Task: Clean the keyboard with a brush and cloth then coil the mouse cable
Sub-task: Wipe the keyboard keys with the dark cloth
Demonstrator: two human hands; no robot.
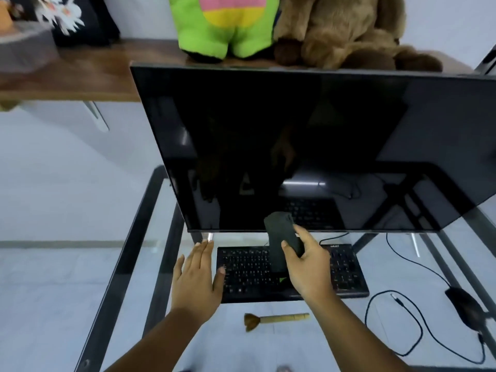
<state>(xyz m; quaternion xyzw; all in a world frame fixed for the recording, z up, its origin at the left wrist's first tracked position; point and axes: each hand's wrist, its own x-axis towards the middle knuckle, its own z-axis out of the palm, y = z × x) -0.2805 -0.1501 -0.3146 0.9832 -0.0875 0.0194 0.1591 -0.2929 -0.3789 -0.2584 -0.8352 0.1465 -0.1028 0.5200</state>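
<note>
Above the black keyboard (292, 272), your right hand (306, 267) grips a dark folded cloth (281, 237), thumb and fingers curled round it, its upper end standing up in front of the dark monitor (308, 146). Just left of that hand, your left hand (198, 275) lies open with fingers straight, its thumb at the keyboard's left edge. Nearer to you than both hands, the brush (273, 319) lies on the glass surface (161, 304). Well right of your right hand sits the black mouse (465, 306), its cable (397, 326) looping loosely.
</note>
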